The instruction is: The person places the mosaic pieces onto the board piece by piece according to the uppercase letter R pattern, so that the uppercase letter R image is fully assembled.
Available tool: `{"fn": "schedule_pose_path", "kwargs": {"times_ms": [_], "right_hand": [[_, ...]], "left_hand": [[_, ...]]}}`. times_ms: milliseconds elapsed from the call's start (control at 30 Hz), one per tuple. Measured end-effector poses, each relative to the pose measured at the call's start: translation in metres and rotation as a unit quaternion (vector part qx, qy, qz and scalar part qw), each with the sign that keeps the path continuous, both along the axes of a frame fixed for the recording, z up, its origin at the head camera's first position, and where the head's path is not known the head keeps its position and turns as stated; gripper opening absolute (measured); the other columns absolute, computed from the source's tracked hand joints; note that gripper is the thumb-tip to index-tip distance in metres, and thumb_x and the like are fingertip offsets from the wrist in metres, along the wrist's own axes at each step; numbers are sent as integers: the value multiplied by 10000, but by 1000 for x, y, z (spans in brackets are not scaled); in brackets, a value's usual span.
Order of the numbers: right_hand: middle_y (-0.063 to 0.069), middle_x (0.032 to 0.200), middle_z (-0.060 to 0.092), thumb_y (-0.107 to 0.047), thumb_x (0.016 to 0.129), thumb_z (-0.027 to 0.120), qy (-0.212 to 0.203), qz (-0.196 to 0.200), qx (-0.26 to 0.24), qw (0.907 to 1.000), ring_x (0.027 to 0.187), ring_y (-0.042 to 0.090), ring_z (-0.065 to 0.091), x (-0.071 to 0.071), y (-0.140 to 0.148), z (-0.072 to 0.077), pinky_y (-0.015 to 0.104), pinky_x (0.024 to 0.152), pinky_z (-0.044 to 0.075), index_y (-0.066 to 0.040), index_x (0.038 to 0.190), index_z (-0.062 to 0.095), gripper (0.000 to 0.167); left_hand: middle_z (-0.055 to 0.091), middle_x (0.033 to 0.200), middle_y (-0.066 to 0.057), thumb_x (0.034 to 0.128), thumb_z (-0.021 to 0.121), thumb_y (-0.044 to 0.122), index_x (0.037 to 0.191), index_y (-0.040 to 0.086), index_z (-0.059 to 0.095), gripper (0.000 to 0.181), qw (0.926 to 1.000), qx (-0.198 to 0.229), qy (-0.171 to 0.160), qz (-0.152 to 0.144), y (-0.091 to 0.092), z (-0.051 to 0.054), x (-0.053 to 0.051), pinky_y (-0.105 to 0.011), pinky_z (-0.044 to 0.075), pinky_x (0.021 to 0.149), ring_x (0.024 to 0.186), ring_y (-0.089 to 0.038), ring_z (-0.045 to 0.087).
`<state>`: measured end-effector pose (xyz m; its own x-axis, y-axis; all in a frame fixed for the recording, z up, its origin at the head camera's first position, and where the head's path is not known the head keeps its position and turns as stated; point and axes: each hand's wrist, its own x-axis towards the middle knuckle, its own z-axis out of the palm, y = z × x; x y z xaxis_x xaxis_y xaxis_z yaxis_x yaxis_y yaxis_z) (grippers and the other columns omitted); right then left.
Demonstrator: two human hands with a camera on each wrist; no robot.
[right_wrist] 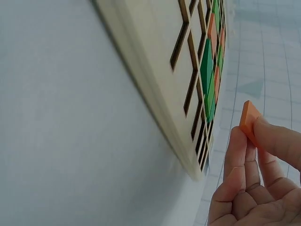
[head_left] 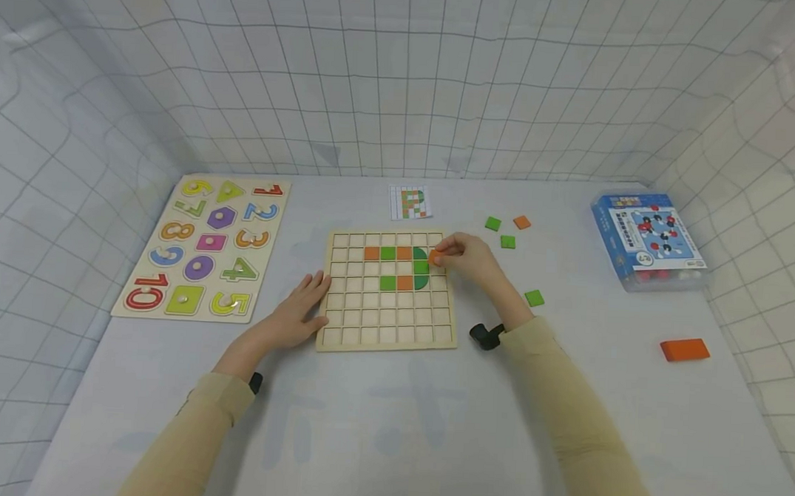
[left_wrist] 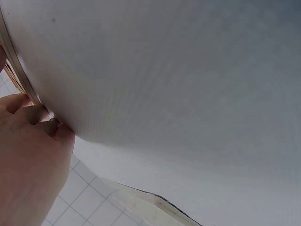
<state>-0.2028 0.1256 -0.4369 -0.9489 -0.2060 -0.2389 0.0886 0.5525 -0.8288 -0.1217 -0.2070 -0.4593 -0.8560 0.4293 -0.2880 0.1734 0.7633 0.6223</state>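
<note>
The right hand pinches an orange tile between thumb and fingertips, at the right part of the grid board. Contact between this tile and the board cannot be determined. Directly left of the grip, a green square sits in a cell; further left are seated orange squares and other green squares, with dark green rounded pieces near the grip. The left hand, left of and nearer the wearer than the grip, has its fingers extended and slightly spread, touching the board's left edge. Beyond the grip, to the left, lies a pattern card. Right of the grip are loose green tiles and a loose orange tile; well apart, further right, is a blue box
</note>
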Motion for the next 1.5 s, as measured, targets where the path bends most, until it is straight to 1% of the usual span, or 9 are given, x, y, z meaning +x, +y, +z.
{"fn": "schedule_pose_path", "kwargs": {"times_ms": [233, 467, 600, 700, 833, 900, 1133, 1333, 1500], "right_hand": [[112, 1055, 693, -171, 912, 714, -24, 471, -73, 9989, 982, 239, 644, 2, -36, -1, 321, 852, 518, -56, 1100, 666, 225], [68, 1021, 708, -176, 913, 710, -20, 811, 163, 9966, 922, 186, 640, 8, -69, -2, 255, 741, 505, -88, 1027, 698, 144], [41, 998, 706, -180, 914, 709, -143, 863, 191, 9960, 819, 157, 625, 10, -82, -7, 233, 677, 502, -113, 1019, 712, 124], [36, 976, 705, -185, 903, 725, -142, 888, 246, 9956, 789, 138, 614, 11, -88, -7, 229, 690, 504, -111, 1012, 717, 132], [33, 956, 708, -182, 890, 739, -49, 893, 337, 9954, 855, 136, 625, 11, -93, -6, 252, 778, 505, -102, 985, 721, 125], [33, 946, 707, -170, 887, 742, 1, 931, 359, 9950, 861, 145, 632, 10, -95, -7, 259, 786, 515, -100, 968, 722, 109], [43, 904, 692, -111, 878, 739, 216, 1136, 463, 9922, 814, 143, 601, 10, -101, -9, 213, 710, 486, -73, 921, 718, 61], [42, 910, 685, -116, 901, 714, 192, 1217, 883, 9884, 783, 145, 574, 12, -107, -7, 216, 666, 465, -66, 949, 708, 70], [49, 972, 699, -85, 915, 679, 347, 1394, 1430, 9792, 849, 169, 604, 12, -112, -5, 255, 719, 502, -72, 986, 725, 85]], "left_hand": [[33, 1618, -297, 999, 543, 130, 1551, -57, 119, 720, 10000, 24, 36, 1, -1, 0, 0, -629, 38, 1207, 1493, -485, -31], [23, 1620, -294, 1000, 540, 128, 1553, -53, 111, 723, 10000, 52, 0, -5, -2, 0, -1, -636, 36, 1203, 1493, -485, -40], [16, 1621, -291, 1002, 539, 137, 1553, -53, 103, 728, 10000, 65, -2, -34, -2, -1, 0, -636, 37, 1203, 1493, -486, -43], [8, 1622, -290, 1003, 537, 139, 1553, -54, 95, 732, 10000, 55, 1, -81, -3, -4, -1, -637, 37, 1202, 1492, -487, -49], [6, 1624, -285, 1001, 537, 138, 1555, -49, 92, 735, 10000, 45, -9, -68, -2, -4, -2, -634, 38, 1204, 1494, -483, -53], [9, 1624, -284, 1000, 539, 135, 1555, -47, 95, 734, 10000, 42, -16, -47, -3, -4, -2, -636, 39, 1203, 1494, -483, -52], [8, 1626, -281, 1000, 540, 128, 1557, -42, 95, 733, 10000, 47, -48, -6, -4, -3, -2, -641, 38, 1201, 1496, -479, -55], [8, 1631, -268, 999, 541, 133, 1562, -29, 97, 735, 10000, 16, -69, 37, -3, -3, -2, -640, 38, 1201, 1500, -470, -54], [12, 1635, -258, 1002, 539, 141, 1565, -19, 101, 731, 9999, -13, -85, 54, -3, -2, -1, -638, 43, 1203, 1503, -464, -51]]}}
